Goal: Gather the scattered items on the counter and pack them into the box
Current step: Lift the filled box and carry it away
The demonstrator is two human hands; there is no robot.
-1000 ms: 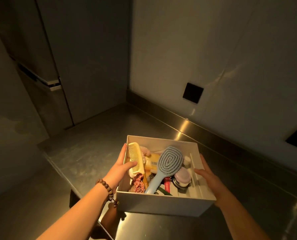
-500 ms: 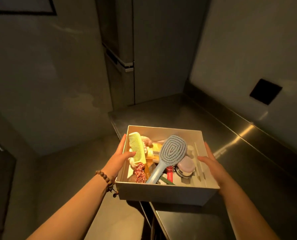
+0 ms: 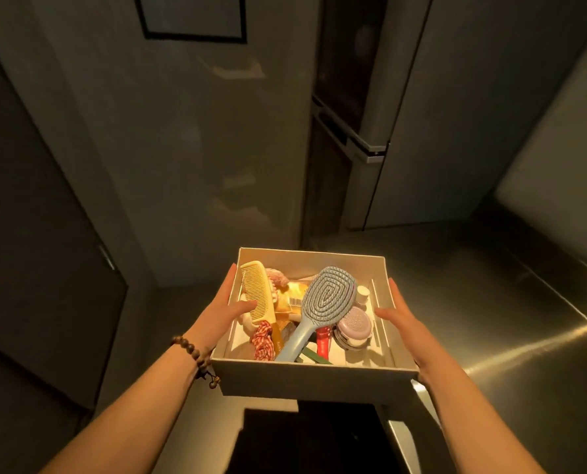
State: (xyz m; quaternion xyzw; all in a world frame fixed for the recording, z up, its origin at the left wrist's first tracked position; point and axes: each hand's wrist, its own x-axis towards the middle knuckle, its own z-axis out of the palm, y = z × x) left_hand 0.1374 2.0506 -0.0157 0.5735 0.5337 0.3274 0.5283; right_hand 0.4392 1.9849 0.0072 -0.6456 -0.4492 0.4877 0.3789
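While both hands clasp its sides, left hand (image 3: 222,311) and right hand (image 3: 399,314) thumbs hooked inside, the white cardboard box (image 3: 316,379) (open-topped) holds a blue hairbrush (image 3: 322,304) and yellow comb (image 3: 257,292).

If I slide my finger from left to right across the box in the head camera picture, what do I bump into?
Left hand holding the white cardboard box → yellow plastic comb → pale blue oval hairbrush → round lilac compact → right hand holding the other side.
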